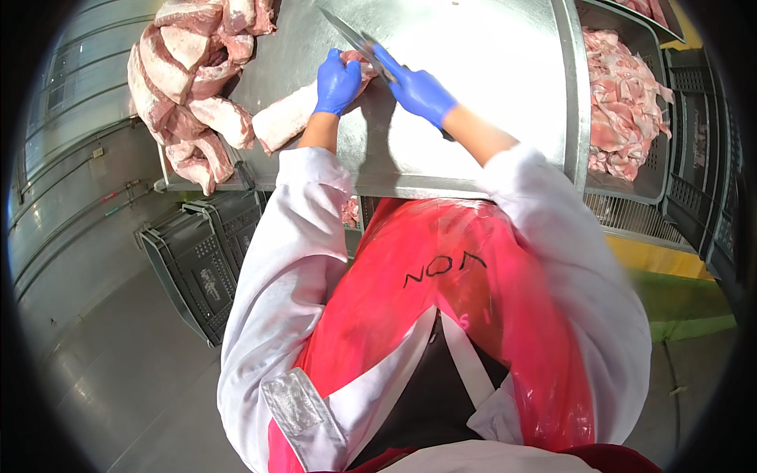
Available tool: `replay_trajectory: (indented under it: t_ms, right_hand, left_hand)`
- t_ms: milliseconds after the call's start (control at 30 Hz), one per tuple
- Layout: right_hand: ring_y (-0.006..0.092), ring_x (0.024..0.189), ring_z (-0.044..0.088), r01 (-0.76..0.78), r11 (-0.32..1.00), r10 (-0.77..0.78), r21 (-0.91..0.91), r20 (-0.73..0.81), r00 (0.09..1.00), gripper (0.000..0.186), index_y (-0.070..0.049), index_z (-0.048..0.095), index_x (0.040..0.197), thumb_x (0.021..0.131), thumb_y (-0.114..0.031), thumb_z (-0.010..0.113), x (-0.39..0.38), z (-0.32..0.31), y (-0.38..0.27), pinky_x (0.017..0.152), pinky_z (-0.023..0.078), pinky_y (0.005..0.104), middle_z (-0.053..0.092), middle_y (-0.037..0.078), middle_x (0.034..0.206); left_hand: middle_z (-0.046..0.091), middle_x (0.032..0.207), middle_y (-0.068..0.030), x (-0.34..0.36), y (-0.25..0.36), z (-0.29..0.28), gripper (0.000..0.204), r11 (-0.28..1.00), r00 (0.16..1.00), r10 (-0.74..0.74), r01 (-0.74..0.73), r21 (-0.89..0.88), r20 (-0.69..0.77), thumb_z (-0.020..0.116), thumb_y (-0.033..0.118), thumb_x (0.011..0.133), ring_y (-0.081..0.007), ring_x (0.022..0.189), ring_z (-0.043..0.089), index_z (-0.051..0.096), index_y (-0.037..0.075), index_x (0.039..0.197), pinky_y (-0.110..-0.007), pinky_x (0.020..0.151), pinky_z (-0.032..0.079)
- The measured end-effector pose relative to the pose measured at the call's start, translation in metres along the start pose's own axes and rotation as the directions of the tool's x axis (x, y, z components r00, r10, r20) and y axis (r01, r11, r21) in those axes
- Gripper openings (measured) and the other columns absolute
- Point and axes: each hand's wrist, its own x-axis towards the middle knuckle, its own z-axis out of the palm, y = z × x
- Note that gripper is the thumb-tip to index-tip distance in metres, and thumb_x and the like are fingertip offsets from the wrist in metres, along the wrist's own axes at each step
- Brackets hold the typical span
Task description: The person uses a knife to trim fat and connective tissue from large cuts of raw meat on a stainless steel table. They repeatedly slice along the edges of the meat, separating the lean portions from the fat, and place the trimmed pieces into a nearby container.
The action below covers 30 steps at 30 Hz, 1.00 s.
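A long pale strip of raw meat (284, 120) lies slantwise on the steel work table (473, 165). My left hand (337, 83), in a blue glove, is closed on the strip near its far end. In my right hand (421, 91), also gloved in blue, is a knife (341, 28) with its blade pointing to the far left. The blade passes just beyond my left fingers, close to the reddish end of the strip. Whether its edge touches the meat I cannot tell. My right fingers cover most of the handle.
Thick cuts of meat (185, 79) are heaped at the table's left, some overhanging its near edge. Beyond the raised right rim (579, 94) stands a grey bin (653, 169) of pale trimmings (623, 102). Dark crates stand below left (197, 272) and far right (698, 142).
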Motion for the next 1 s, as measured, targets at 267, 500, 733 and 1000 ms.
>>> replay_trajectory:
  t_ms: [267,500,733,1000]
  right_hand:
    - [0.0454,0.069,0.066,-0.039,0.995,0.033,0.091,0.058,0.998,0.071,-0.031,0.016,0.161,0.098,-0.023,0.048,0.013,0.001,0.006,0.074,0.055,0.0514,0.068,0.029,0.086]
    - [0.0366,0.077,0.068,-0.139,0.948,0.037,0.286,0.335,0.942,0.074,-0.027,0.011,0.161,0.098,-0.019,0.048,-0.034,-0.016,-0.018,0.076,0.055,0.0460,0.064,0.030,0.104]
    - [0.0420,0.070,0.067,-0.146,0.946,0.101,0.289,0.166,0.981,0.069,-0.018,0.013,0.161,0.099,-0.020,0.045,0.038,0.028,-0.021,0.074,0.054,0.0501,0.066,0.032,0.100]
    - [0.0229,0.063,0.066,-0.169,0.959,0.143,0.229,0.128,0.981,0.028,0.006,0.058,0.114,0.094,-0.014,0.056,0.071,0.078,0.001,0.058,0.053,0.0380,0.069,0.018,0.082]
  left_hand:
    - [0.067,0.085,-0.0313,0.003,0.025,-0.006,0.030,0.963,0.994,0.103,-0.094,0.252,-0.023,0.058,0.022,0.094,-0.0444,0.086,0.070,0.061,-0.008,0.100,-0.044,0.071,0.053]
    - [0.071,0.092,-0.0122,0.023,-0.021,-0.031,0.024,0.976,0.997,0.021,-0.036,-0.213,-0.074,0.061,0.021,0.094,-0.0189,0.083,0.067,0.064,-0.002,0.099,-0.032,0.070,0.052]
    - [0.068,0.091,-0.0058,0.030,-0.008,-0.034,0.017,0.903,0.997,-0.065,0.038,-0.428,-0.048,0.058,0.011,0.089,-0.0127,0.082,0.062,0.065,-0.002,0.098,-0.027,0.073,0.050]
    - [0.066,0.086,-0.0051,0.026,-0.020,-0.004,0.014,0.918,0.910,0.215,-0.312,-0.246,-0.354,0.055,0.007,0.088,-0.0114,0.080,0.060,0.065,0.001,0.095,-0.028,0.073,0.049]
